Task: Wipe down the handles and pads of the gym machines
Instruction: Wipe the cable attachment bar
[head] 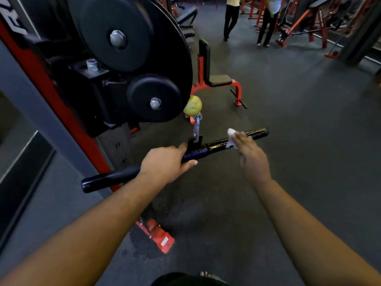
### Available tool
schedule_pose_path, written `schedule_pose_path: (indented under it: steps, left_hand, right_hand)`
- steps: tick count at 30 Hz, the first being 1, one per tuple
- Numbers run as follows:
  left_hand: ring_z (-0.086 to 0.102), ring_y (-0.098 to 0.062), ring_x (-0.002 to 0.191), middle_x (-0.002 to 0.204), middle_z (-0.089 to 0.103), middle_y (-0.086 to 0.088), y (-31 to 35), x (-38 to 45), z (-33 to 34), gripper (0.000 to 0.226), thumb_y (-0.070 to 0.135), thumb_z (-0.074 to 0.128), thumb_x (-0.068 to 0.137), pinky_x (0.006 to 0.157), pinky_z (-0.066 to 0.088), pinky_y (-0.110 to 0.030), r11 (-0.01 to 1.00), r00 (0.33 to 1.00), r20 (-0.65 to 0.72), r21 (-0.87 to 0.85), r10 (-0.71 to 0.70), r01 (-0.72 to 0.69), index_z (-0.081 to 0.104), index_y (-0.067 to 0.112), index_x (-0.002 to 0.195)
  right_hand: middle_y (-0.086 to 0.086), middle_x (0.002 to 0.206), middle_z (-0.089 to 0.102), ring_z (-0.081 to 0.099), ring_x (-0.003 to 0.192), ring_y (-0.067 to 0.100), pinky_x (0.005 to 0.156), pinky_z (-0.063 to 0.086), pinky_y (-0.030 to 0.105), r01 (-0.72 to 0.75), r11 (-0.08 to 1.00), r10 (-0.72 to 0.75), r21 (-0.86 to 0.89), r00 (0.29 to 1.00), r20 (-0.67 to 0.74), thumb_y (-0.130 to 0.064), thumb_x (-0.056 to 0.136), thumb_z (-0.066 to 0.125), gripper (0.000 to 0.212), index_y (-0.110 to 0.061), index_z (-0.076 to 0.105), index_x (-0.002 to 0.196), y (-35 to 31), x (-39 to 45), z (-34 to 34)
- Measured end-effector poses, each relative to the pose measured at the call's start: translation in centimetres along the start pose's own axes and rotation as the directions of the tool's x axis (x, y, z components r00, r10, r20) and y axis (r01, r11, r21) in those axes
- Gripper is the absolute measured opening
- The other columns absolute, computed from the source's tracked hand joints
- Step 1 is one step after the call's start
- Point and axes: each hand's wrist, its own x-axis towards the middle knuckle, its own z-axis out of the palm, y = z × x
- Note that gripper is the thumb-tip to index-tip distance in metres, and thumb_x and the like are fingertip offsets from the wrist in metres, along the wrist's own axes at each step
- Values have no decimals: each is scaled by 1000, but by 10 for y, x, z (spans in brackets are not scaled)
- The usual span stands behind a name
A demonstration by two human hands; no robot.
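At nine o'clock the red and grey machine frame (31, 83) is rising along the left edge, with two black weight plates: the large plate (115, 32) at eleven o'clock and the small plate (154, 98) just below it. A yellow-green ball (192, 105) is sitting at the plates' right edge, and a silver clip (197, 126) is hanging under it, joining the black cable bar (216, 144) at the frame's centre.

The left hand (165, 162) is reaching in from seven o'clock, forearm straight, its fingers and thumb curling round the bar just left of the clip bracket, gripping it. The bar's free left end is sticking out toward eight o'clock, close beside the frame.

The right hand (251, 153) is coming in from five o'clock, slightly blurred, pinching a white cloth (231, 137) and pressing it on the bar's right grip; that grip is glistening. The bar's right tip is pointing toward two o'clock over open dark floor (299, 141).

A red bench (218, 81) is standing at twelve o'clock, well apart from the bar. Two people (232, 17) are standing at one o'clock near red machines (309, 19)
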Motion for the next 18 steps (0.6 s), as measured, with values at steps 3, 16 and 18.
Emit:
schedule_pose_path:
  steps: [3,16,18]
  left_hand:
    - [67,-21,81,86,52,6,1,1,0,65,76,33,97,60,51,-35,1000,1000,-7,13,-9,9,44,28,140]
    - [68,-20,77,86,62,4,-7,6,-3,64,76,35,95,63,58,-36,998,1000,-13,66,4,-3,47,29,137]
    - [67,-20,76,85,59,5,-9,8,-5,64,76,36,96,61,56,-34,996,1000,-2,87,-1,2,46,30,138]
  right_hand:
    - [10,145,57,53,135,28,116,39,42,-222,972,221,-76,975,-23,3,95,52,50,-12,58,142,59,13,-18]
    - [9,133,67,62,124,26,107,43,32,-387,876,424,287,902,-77,11,90,52,47,-9,68,130,-38,3,17]
    - [10,136,65,58,128,20,110,41,30,-232,929,255,287,966,-45,13,89,54,49,-7,66,131,-64,-3,19]
